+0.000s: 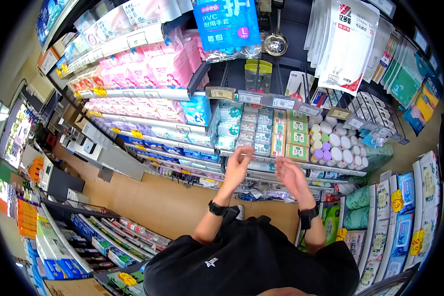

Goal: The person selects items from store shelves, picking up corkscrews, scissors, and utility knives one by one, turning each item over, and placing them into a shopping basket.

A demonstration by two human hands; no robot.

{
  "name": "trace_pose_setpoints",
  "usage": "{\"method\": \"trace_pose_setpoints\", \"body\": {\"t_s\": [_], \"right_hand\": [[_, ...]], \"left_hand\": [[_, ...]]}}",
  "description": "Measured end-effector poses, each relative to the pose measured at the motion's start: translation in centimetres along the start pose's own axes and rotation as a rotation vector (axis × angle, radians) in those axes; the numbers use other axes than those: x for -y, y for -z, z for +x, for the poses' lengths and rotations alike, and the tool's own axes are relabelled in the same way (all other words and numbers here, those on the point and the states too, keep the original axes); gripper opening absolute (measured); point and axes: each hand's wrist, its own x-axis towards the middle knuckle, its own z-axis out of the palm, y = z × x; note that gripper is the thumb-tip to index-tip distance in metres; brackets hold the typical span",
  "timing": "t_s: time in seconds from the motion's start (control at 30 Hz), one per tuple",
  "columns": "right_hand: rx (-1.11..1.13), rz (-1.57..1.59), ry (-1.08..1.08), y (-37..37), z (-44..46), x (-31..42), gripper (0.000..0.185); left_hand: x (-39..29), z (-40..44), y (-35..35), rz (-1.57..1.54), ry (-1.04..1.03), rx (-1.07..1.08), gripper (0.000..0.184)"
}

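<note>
My left hand (238,170) is raised in front of the shelf, its fingers loosely bent and apart, with nothing seen in it. To its right, my right hand (292,176) is also raised, fingers apart and no object visible in it. Just beyond both hands, a shelf holds rows of small goods. Teal-and-white packs (229,129) stand at the left, then grey-and-white packs (263,134). Beige boxes with green labels (297,137) come after them, and round tubs with white, purple and green lids (347,143) fill the right part.
Pink packs (168,70) line the shelves at the left. A blue glove pack (228,24), a metal ladle (276,43) and a drinking-straw pack (349,47) hang above. Blue wipes packs (403,232) stand on shelves at the right. Tan floor (133,202) shows behind my left arm.
</note>
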Motion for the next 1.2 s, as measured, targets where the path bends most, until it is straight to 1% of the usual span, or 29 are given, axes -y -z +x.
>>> {"method": "trace_pose_setpoints", "body": {"t_s": [0.03,0.1,0.13,0.2,0.23,0.3,0.33,0.37,0.43,0.47,0.5,0.57,0.6,0.63,0.67,0.73,0.77,0.83,0.87,0.9,0.93,1.0,1.03,1.1,1.13,1.2], "right_hand": [[-0.010,0.002,0.009,-0.2,1.6,0.3,0.031],[-0.069,-0.169,0.111,-0.8,4.7,1.3,0.031],[-0.078,-0.167,0.115,-0.9,6.2,1.5,0.031],[-0.085,-0.255,0.170,-0.9,9.2,2.0,0.031],[-0.095,-0.250,0.177,-0.9,10.4,1.8,0.031],[-0.204,-0.441,0.279,-0.6,12.8,1.8,0.032],[-0.202,-0.439,0.287,-0.3,13.8,1.9,0.034],[-0.211,-0.436,0.291,0.0,14.7,1.8,0.034],[-0.228,-0.501,0.358,0.4,16.1,1.9,0.038],[-0.235,-0.498,0.363,0.5,16.8,1.8,0.038],[-0.257,-0.490,0.362,0.6,17.4,2.0,0.039],[-0.279,-0.474,0.364,0.8,18.6,2.5,0.041],[-0.289,-0.599,0.332,1.0,19.1,3.0,0.043],[-0.296,-0.716,0.300,1.0,19.8,3.2,0.045],[-0.294,-0.713,0.297,1.0,20.4,3.2,0.045],[-0.343,-0.914,0.528,1.3,22.1,3.1,0.048],[-0.347,-0.910,0.528,1.6,22.9,3.3,0.048],[-0.348,-1.002,0.594,2.2,23.8,3.4,0.049],[-0.350,-0.999,0.593,2.4,23.9,3.2,0.049],[-0.329,-0.891,0.562,2.0,24.0,3.4,0.049],[-0.302,-0.784,0.532,1.6,24.2,3.6,0.048],[-0.275,-0.791,0.519,1.1,24.2,4.0,0.049],[-0.260,-0.796,0.502,1.0,24.0,3.9,0.049],[-0.266,-0.777,0.515,1.0,24.1,3.9,0.048],[-0.286,-0.798,0.528,1.0,24.0,3.9,0.045],[-0.306,-0.819,0.540,1.3,24.2,3.8,0.043]], "left_hand": [[0.6,2.0,0.3,-0.002,0.001,0.013,0.023],[1.9,5.8,0.8,0.058,-0.011,0.019,0.024],[1.8,7.3,1.0,0.056,-0.009,0.029,0.024],[1.5,10.5,1.4,0.178,-0.054,-0.023,0.027],[1.8,11.7,1.6,0.180,-0.052,-0.009,0.027],[2.0,14.3,1.7,0.205,-0.074,-0.063,0.030],[2.0,15.2,1.4,0.212,-0.172,-0.100,0.033],[2.0,16.2,1.3,0.210,-0.171,-0.090,0.033],[3.1,18.5,1.2,0.175,-0.124,-0.075,0.046],[3.6,19.5,1.5,0.145,-0.104,-0.016,0.053],[4.2,20.4,1.1,0.140,-0.107,-0.009,0.053],[5.3,21.8,0.7,0.094,-0.268,-0.124,0.052],[5.0,22.3,0.7,0.064,-0.242,-0.072,0.054],[4.7,22.5,0.7,0.069,-0.243,-0.072,0.054],[4.6,22.5,0.4,0.099,-0.230,-0.092,0.052],[5.2,23.5,0.4,0.132,-0.221,-0.109,0.050],[5.5,24.0,0.4,0.150,-0.245,-0.122,0.049],[5.2,23.9,0.3,0.172,-0.260,-0.128,0.048],[4.9,24.0,0.4,0.166,-0.214,-0.092,0.046],[4.5,24.0,0.5,0.160,-0.170,-0.060,0.044],[4.2,23.9,0.4,0.161,-0.173,-0.065,0.044],[4.0,23.8,0.4,0.163,-0.221,-0.024,0.044],[4.3,23.8,0.6,0.167,-0.219,-0.025,0.044],[4.4,24.2,0.7,0.213,-0.297,-0.042,0.043],[4.4,24.2,0.9,0.211,-0.297,-0.039,0.043],[4.3,24.0,1.4,0.211,-0.270,-0.056,0.036]]}}
